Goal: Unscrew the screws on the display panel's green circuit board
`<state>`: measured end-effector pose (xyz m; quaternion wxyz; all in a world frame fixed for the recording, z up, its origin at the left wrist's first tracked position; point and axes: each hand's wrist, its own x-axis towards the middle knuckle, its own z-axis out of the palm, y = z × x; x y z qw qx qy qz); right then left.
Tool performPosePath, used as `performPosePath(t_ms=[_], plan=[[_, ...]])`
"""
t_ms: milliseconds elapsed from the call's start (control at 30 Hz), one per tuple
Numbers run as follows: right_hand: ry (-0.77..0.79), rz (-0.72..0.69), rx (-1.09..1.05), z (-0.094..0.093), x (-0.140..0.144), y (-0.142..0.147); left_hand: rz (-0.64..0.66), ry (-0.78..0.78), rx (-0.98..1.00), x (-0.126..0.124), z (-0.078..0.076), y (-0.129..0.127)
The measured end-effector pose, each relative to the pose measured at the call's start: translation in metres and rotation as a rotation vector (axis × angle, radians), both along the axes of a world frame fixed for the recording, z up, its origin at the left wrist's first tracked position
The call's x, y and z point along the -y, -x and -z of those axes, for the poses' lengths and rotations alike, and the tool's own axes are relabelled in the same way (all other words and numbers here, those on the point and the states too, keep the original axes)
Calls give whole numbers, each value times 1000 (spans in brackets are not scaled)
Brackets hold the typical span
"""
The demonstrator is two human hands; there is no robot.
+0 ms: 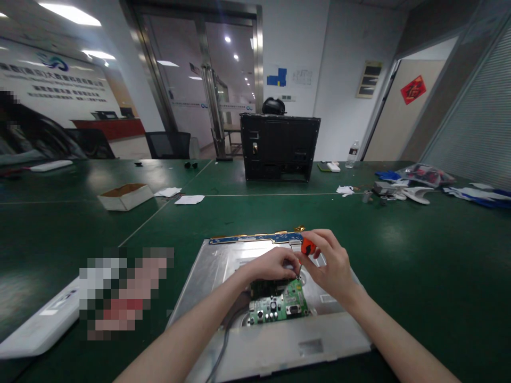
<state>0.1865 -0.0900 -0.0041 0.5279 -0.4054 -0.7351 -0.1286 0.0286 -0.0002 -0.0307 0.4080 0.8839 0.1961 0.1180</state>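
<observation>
A silvery metal-backed display panel (271, 343) lies flat in front of me. Mounted on it is a green circuit board (279, 307), and a narrow blue board (255, 240) runs along its far edge. My right hand (330, 261) grips the orange-and-black handle of a screwdriver (307, 246), whose shaft points down towards the green board's far right corner. Beside the tip, my left hand (275, 263) has its fingers pinched together; what they hold, if anything, is hidden. Part of the green board is covered by the left hand. A grey cable (224, 343) trails off the panel's near edge.
A black monitor housing (280, 146) stands farther back on the green table (415, 276). An open box (125, 197) and papers sit at the left, with a long white object (43, 324) nearer. A bottle (353, 154), loose parts and a plastic bag (427, 174) are at the right.
</observation>
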Motion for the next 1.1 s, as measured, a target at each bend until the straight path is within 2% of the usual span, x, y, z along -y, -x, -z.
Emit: performPosePath(t_ms=[133, 367, 533, 767, 1100], plan=[[4, 16, 20, 0, 1, 1, -15, -8, -8, 0, 1, 0], [32, -9, -16, -2, 2, 1, 35, 3, 19, -2, 5, 0], [-11, -2, -20, -2, 1, 0, -11, -5, 13, -1, 3, 0], [-17, 28, 31, -5, 2, 1, -10, -28, -29, -1, 1, 0], [24, -32, -55, 2, 0, 1, 5, -14, -16, -1, 2, 1]])
